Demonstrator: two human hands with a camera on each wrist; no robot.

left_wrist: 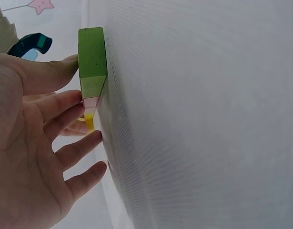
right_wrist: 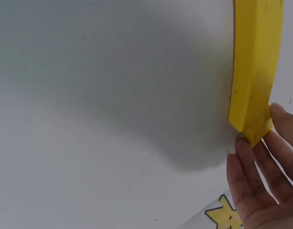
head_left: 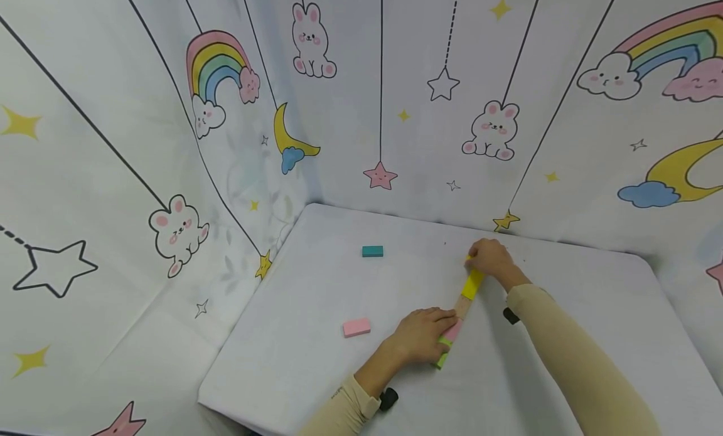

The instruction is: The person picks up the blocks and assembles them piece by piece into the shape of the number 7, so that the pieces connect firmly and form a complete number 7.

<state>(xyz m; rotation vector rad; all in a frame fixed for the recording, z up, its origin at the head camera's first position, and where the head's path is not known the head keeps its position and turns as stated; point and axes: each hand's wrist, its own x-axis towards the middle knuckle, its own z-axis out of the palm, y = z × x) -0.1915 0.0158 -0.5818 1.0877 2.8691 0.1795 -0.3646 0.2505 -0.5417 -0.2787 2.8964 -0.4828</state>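
A slanting row of small blocks lies on the white table: a green block (head_left: 442,359) at the near end, a pink block (head_left: 453,331), a plain wooden block (head_left: 462,307), then a yellow block (head_left: 473,284). My left hand (head_left: 420,337) rests along the near part of the row, fingers extended. Its thumb touches the side of the green block in the left wrist view. At the far end my right hand (head_left: 492,259) pinches a second yellow block (right_wrist: 258,132) between thumb and fingertips, right at the end of the first yellow one.
Left of the row lies a loose pink block (head_left: 356,327). Farther back is a teal block (head_left: 373,251). A patterned curtain (head_left: 350,122) with rabbits, stars and rainbows hangs behind the table's back edge.
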